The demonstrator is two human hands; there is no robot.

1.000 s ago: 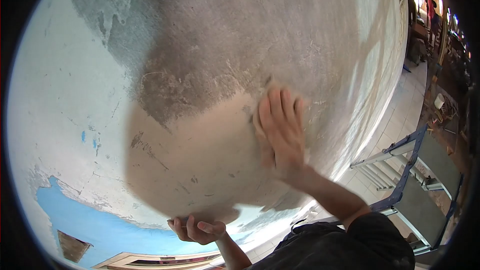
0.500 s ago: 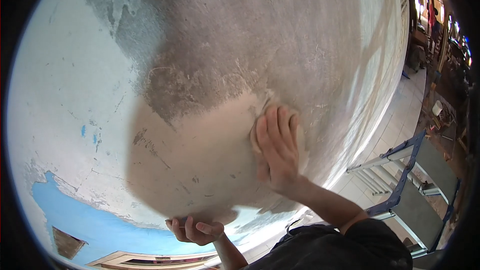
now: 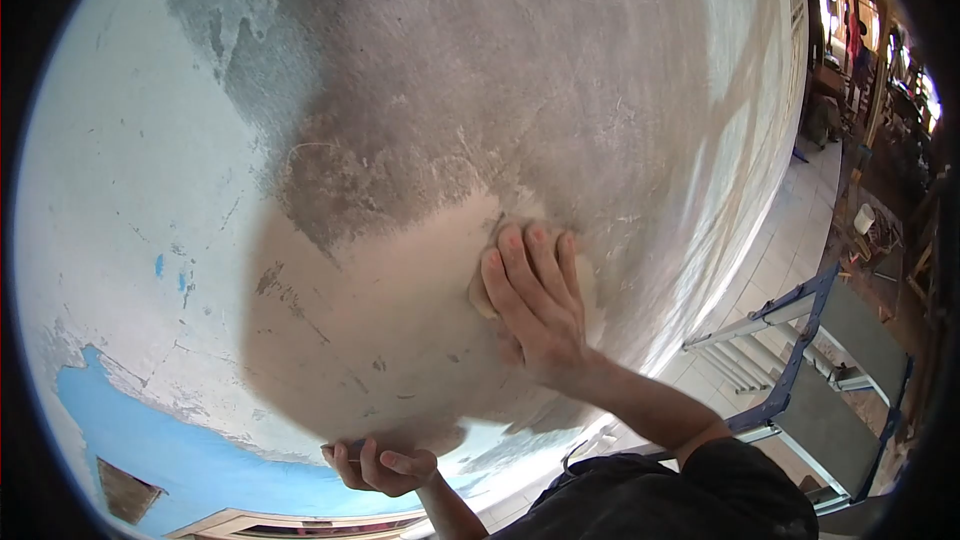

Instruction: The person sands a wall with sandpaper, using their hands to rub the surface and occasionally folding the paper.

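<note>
A tall wall [image 3: 400, 280] with worn white paint and bare grey-brown patches fills the view. My right hand [image 3: 540, 305] lies against it, fingers close together over a beige pad [image 3: 482, 298] that shows only at the edge of the hand. The pad's exact kind is hidden. Lower down, my left hand [image 3: 385, 467] is held near the wall with its fingers curled and turned up. Something dark shows at its fingertips, too little to name.
A metal ladder-like platform [image 3: 830, 430] with grey boards and blue edges stands at the right on a tiled floor [image 3: 760, 250]. A white container [image 3: 864, 219] lies amid clutter beyond. Blue paint [image 3: 200, 450] and a brown-framed opening [image 3: 290, 525] are at lower left.
My right hand has slid slightly left and down across the wall with the pad. The left hand is almost unchanged; the whole view has shifted a little.
</note>
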